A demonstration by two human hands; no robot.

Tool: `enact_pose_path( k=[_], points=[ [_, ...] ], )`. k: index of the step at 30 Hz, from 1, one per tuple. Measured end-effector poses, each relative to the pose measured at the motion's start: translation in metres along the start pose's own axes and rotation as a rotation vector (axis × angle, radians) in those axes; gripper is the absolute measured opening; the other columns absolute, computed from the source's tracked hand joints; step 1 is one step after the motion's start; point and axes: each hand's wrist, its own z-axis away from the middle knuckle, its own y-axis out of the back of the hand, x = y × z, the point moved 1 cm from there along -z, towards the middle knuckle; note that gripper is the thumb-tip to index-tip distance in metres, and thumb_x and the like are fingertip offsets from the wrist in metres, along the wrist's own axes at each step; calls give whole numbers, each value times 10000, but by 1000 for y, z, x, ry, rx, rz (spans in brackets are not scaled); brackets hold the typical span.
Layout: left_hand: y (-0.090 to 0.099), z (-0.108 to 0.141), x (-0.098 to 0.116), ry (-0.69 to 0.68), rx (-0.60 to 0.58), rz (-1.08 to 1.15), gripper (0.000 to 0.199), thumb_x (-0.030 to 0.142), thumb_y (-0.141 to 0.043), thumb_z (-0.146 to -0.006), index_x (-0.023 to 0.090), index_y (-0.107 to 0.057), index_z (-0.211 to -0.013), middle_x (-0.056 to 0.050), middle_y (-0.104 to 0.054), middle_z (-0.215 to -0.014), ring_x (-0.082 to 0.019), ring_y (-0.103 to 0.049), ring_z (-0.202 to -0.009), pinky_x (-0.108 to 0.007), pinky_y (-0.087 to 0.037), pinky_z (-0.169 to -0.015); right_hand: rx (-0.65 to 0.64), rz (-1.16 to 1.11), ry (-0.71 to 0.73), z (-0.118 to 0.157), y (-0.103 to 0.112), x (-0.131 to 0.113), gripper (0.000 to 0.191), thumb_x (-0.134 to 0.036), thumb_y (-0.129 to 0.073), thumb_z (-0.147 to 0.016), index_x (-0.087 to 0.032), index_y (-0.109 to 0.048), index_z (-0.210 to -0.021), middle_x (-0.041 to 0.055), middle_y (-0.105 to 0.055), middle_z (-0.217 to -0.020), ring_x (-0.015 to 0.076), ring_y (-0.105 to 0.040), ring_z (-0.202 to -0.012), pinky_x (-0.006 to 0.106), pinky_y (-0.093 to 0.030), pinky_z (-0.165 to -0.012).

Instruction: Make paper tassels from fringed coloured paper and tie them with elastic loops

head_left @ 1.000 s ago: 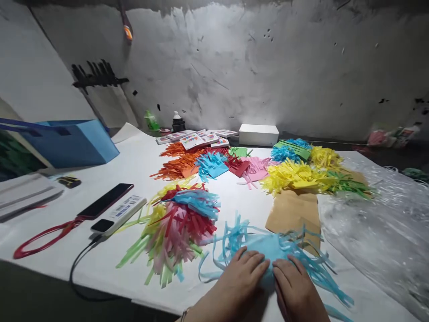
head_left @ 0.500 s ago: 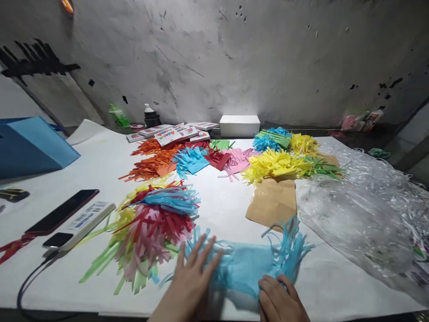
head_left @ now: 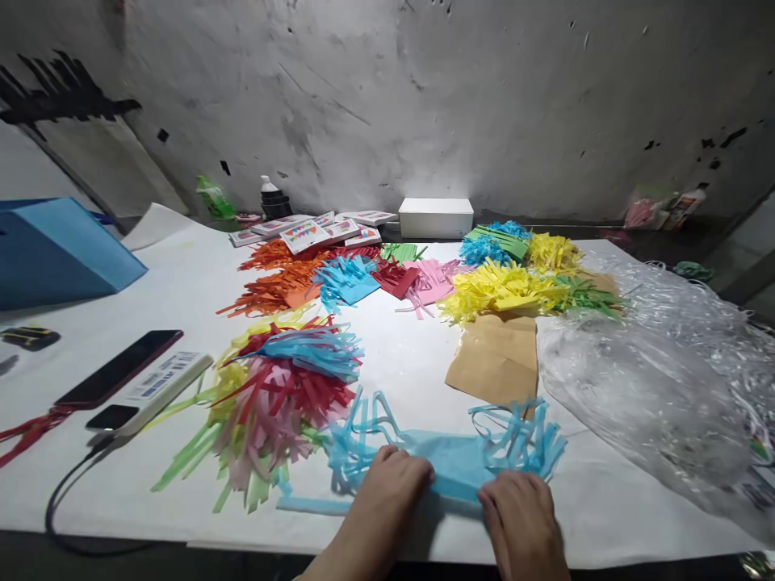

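Observation:
A sheet of light blue tissue paper [head_left: 455, 458], cut into fringe at both ends, lies on the white-covered table in front of me. My left hand [head_left: 396, 492] is closed on its near edge, left of the middle, with the fingers curled. Closed as well, my right hand [head_left: 521, 512] grips the same near edge farther right. The fingertips of both hands are partly hidden. Loose blue strips stick up beyond each hand, and one strip lies flat to the left.
Multicoloured tissue tassels [head_left: 291, 403] are heaped at left, beside a power bank [head_left: 161, 391] and a phone [head_left: 121, 367]. Brown paper [head_left: 496, 359] lies ahead, a clear plastic bag [head_left: 642, 403] at right. More fringed bundles, printed packets [head_left: 303, 236] and a white box [head_left: 436, 218] line the back.
My left hand was spread flat on the fringe; it has moved right and curled onto the near edge. My right hand has shifted slightly right, and the sheet's near edge is gathered.

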Motion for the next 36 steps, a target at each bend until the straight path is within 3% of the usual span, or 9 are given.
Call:
enact_pose_path(
  k=[3, 7, 14, 18, 20, 23, 26, 32, 36],
  points=[
    [2, -18, 2, 231, -94, -98, 206, 91, -466, -976, 184, -622, -878, -45, -748, -820, -227, -706, -771, -349, -450, -754, -94, 184, -71, -22, -11, -1, 363, -211, -333, -1063, -230, -542, -766, 7, -593, -639, 206, -551, -621, 365, -350, -728],
    [6, -36, 4, 324, -107, -165, 251, 149, -412, -1007, 170, -630, -884, -99, -750, -804, -288, -720, -751, -361, -443, -673, -146, 289, -109, -47, -23, 4, 366, -255, -362, -1056, -243, -510, -721, 10, -549, -566, 225, -502, -544, 364, -317, -640],
    [7, -39, 3, 338, -150, -191, 211, 110, -443, -973, 174, -636, -918, -89, -753, -803, -287, -728, -759, -343, -459, -646, -72, 146, 34, -46, -9, -5, 250, -331, -422, -1042, -198, -632, -1070, 113, -681, -1057, 284, -609, -1040, 461, -361, -956],
    [10, -35, 5, 333, -136, -168, 161, 154, -493, -968, 173, -648, -929, -85, -746, -843, -277, -712, -795, -363, -490, -702, -131, 31, 158, -35, -13, -10, 300, -221, -375, -1049, -202, -637, -905, 39, -678, -837, 212, -602, -835, 407, -355, -895],
    [10, -29, 6, 298, -71, -150, 128, 223, -624, -909, 185, -651, -1029, -110, -734, -1029, -303, -683, -957, -415, -493, -814, -136, 28, 159, -32, -17, -8, 346, -126, -339, -1032, -193, -608, -825, 28, -643, -770, 192, -572, -763, 388, -358, -869],
    [3, -14, 7, 47, 153, -84, 365, 255, -792, -762, 247, -640, -1093, -95, -668, -1246, -333, -583, -1159, -523, -373, -1023, -124, 8, 155, -29, -19, -7, 309, -100, -353, -1009, -182, -607, -854, 42, -645, -801, 204, -581, -812, 398, -348, -913],
    [-8, 0, 4, -142, 323, -34, 180, 128, -726, -815, 255, -642, -910, -7, -722, -1062, -243, -611, -1069, -503, -243, -1117, -142, -16, 202, -26, -16, -8, 323, -102, -334, -1013, -188, -596, -846, 33, -640, -792, 193, -584, -804, 372, -342, -911],
    [-10, 13, -3, -171, 305, 56, 200, 71, -580, -923, 257, -649, -893, 36, -723, -840, -178, -625, -879, -418, -292, -1068, -123, 24, 242, -19, -7, -9, 342, -215, -316, -1058, -211, -619, -901, 16, -652, -779, 187, -569, -749, 354, -342, -855],
    [-5, 16, -5, -112, 284, 73, 213, 114, -518, -961, 230, -633, -826, 16, -718, -837, -190, -627, -853, -440, -332, -1010, -145, 58, 119, -10, -12, -4, 346, -196, -323, -1052, -223, -548, -790, 5, -601, -734, 195, -547, -744, 387, -331, -873]
  ],
)
